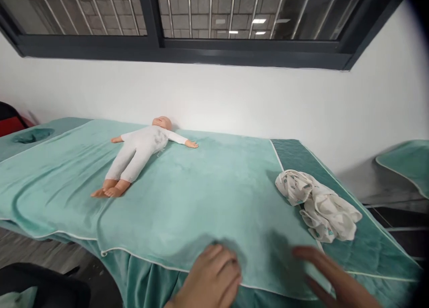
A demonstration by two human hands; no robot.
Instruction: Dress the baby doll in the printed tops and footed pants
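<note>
My left hand (214, 274) is just over the front edge of the green bed cover (201, 201), back upward, its fingers curled and pressed together; nothing shows in them. To its right, my right hand (338, 279) is slightly blurred, with thumb and index finger apart and nothing between them. Nearest to the right hand lies a crumpled white printed cloth (330, 207), bunched at the right end of the bed. A baby doll (144, 145) in a white long-sleeved suit lies on its back farther left, arms spread, bare feet toward the front.
Behind the bed stands a white wall (221, 98) under a dark-framed window (241, 53) with bars outside. A face hole (33, 135) opens at the bed's left end. A black seat (43, 283) is at the lower left; another green-covered surface (409, 163) juts in at right.
</note>
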